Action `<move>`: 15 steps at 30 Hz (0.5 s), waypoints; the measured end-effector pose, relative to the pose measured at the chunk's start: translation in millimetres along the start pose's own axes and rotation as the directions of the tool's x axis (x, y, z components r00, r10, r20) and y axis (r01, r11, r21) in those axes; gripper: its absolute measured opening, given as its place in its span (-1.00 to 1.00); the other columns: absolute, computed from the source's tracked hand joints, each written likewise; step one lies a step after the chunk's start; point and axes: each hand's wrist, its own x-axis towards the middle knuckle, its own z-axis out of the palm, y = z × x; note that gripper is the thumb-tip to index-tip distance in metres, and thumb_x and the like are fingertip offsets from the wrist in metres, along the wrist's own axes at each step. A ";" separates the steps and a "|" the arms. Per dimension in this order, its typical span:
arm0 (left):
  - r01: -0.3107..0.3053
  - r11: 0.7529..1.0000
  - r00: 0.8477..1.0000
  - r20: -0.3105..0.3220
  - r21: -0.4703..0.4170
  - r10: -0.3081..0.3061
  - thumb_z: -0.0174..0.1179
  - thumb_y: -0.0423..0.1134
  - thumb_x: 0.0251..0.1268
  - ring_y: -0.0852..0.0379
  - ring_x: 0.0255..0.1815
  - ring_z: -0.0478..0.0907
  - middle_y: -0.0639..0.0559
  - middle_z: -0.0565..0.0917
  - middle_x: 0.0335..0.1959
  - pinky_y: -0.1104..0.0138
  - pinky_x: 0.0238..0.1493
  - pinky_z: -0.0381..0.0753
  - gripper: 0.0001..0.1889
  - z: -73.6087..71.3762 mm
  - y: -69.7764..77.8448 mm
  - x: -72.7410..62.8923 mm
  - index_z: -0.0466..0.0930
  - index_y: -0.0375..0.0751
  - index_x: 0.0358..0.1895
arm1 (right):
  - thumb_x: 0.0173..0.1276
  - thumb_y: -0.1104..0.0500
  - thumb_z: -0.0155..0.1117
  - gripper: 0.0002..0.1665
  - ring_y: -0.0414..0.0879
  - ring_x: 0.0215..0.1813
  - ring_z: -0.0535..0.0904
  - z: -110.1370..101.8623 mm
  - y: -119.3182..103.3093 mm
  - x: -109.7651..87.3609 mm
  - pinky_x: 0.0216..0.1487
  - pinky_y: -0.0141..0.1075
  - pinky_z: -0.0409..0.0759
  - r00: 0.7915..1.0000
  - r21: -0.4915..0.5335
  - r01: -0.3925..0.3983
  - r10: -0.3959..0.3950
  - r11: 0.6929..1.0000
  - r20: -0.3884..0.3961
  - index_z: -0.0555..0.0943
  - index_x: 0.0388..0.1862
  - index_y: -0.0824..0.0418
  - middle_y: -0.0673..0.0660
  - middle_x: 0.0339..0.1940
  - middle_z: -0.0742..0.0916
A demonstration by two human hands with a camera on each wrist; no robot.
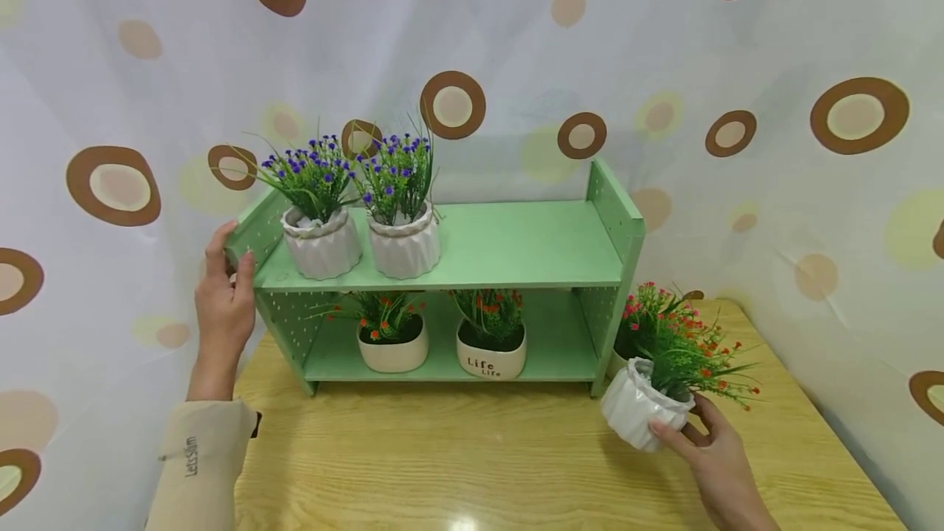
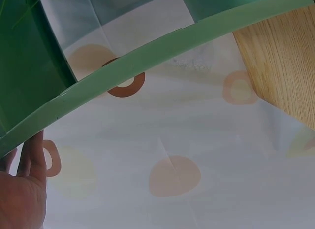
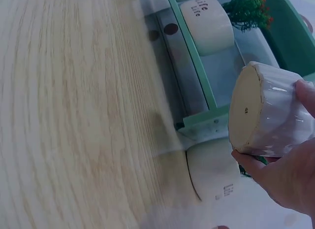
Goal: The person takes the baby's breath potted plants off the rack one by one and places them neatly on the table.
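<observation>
My right hand (image 1: 715, 457) grips a white ribbed flowerpot (image 1: 637, 406) with green leaves and orange-red flowers, just off the shelf's front right corner. The pot is tilted, and its flat bottom faces the camera in the right wrist view. At the other end, my left hand (image 1: 224, 310) holds the left side panel of a green two-tier shelf (image 1: 531, 244), thumb on the inner side. Two white pots with purple flowers, a left one (image 1: 322, 246) and a right one (image 1: 404, 244), stand on the upper board near that hand.
On the lower board sit two cream pots with orange-red flowers, one plain (image 1: 394, 349) and one lettered "Life" (image 1: 490, 355). Another cream pot (image 3: 211, 167) with pinkish-red flowers stands right of the shelf. The wooden table (image 1: 442, 457) meets a dotted backdrop (image 1: 509, 47) behind.
</observation>
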 end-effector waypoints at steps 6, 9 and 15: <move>-0.006 1.000 1.000 -0.014 -0.006 0.006 -0.03 -0.09 0.68 0.45 -0.08 0.42 -0.33 0.57 0.10 0.69 -0.11 0.36 -0.51 -0.5 0.1 0.2 0.26 0.21 0.57 | 0.49 0.10 0.37 0.11 -0.66 -0.07 0.52 -22.2 3.0 3.9 -0.09 -0.60 0.57 0.996 -0.004 -0.069 0.068 0.998 -0.051 -0.13 0.71 0.30 -0.17 0.18 0.40; -0.003 1.000 1.000 -0.004 -0.015 0.003 -0.03 -0.10 0.68 0.26 -0.03 0.52 -0.36 0.57 0.13 0.67 -0.09 0.35 -0.51 0.4 1.4 -0.2 0.26 0.21 0.57 | 0.47 0.04 0.39 0.15 -0.68 -0.11 0.51 -34.5 3.5 6.5 -0.12 -0.61 0.56 0.991 -0.015 -0.107 0.105 0.994 -0.089 -0.15 0.72 0.27 -0.15 0.10 0.41; 0.002 1.000 1.000 -0.008 -0.010 -0.002 -0.02 -0.11 0.68 0.18 0.00 0.52 -0.35 0.58 0.18 0.65 -0.08 0.35 -0.51 0.2 1.0 -0.1 0.25 0.24 0.57 | 0.47 0.02 0.39 0.14 -0.68 -0.11 0.51 -51.3 10.7 15.4 -0.09 -0.61 0.58 0.983 0.066 -0.123 0.131 0.990 -0.130 -0.13 0.74 0.14 -0.26 0.14 0.37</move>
